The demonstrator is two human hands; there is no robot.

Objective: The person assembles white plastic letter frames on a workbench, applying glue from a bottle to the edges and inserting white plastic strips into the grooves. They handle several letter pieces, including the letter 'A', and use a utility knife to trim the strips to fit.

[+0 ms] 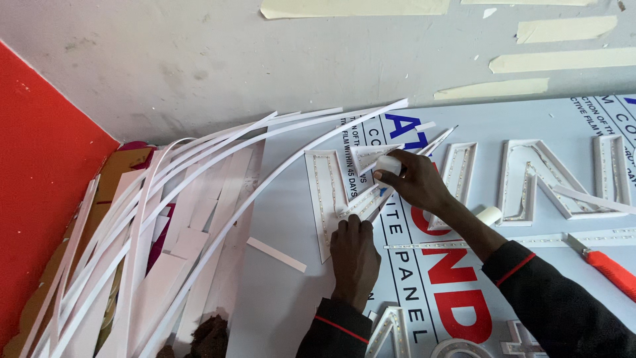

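Observation:
A white hollow sign letter (326, 193) with rows of small lights inside lies on a printed white panel (291, 212). My left hand (354, 255) presses down on the letter's lower diagonal arm, fingers closed over its edge. My right hand (414, 180) is above it, gripping a small white tube (389, 164) whose tip points at the letter's upper inner wedge. Both arms wear dark sleeves with a red stripe.
Other hollow lit letters (530, 179) lie to the right on the panel. A red utility knife (606, 265) rests at the right edge. Several long white strips (165, 219) pile up at left beside a red board (40, 185). A small white cylinder (490, 214) sits near my right forearm.

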